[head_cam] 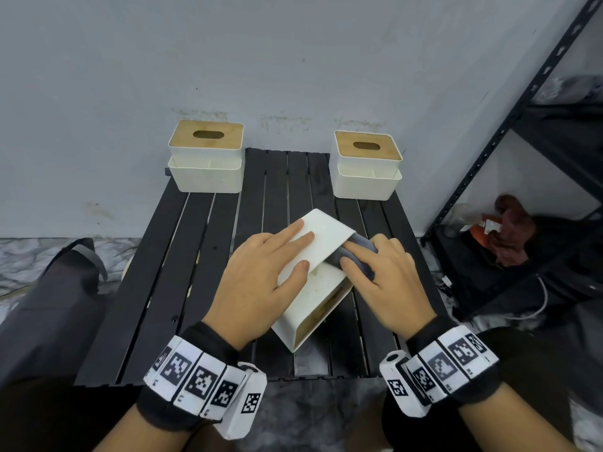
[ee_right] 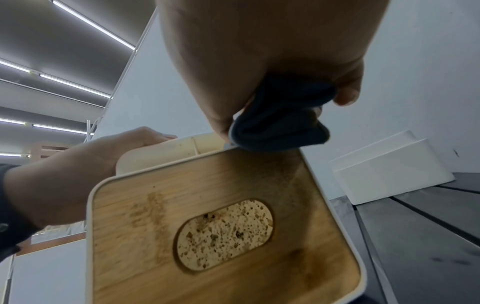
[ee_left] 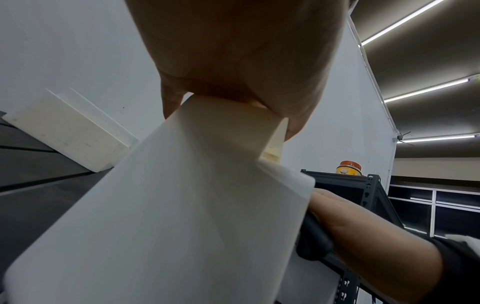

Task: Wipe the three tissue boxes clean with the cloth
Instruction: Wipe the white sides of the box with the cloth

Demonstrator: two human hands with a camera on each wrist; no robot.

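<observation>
A white tissue box [head_cam: 321, 252] with a wooden lid [ee_right: 226, 226] lies tipped on its side mid-table, the lid facing right and towards me. My left hand [head_cam: 293, 246] presses on its upturned white face with straight fingers. My right hand [head_cam: 362, 265] grips a bunched dark grey cloth [head_cam: 362, 244] against the box's right upper edge, just above the lid's rim [ee_right: 280, 123]. The lid shows brown smudges. Two more white boxes with wooden lids stand upright at the back, one on the left [head_cam: 206, 158] and one on the right [head_cam: 367, 166].
The boxes sit on a low black slatted table [head_cam: 182, 256] against a grey wall. A black metal shelf rack [head_cam: 522, 158] stands to the right, with a reddish-brown rag [head_cam: 512, 233] on its lower shelf. A dark bag [head_cam: 65, 288] lies on the floor to the left.
</observation>
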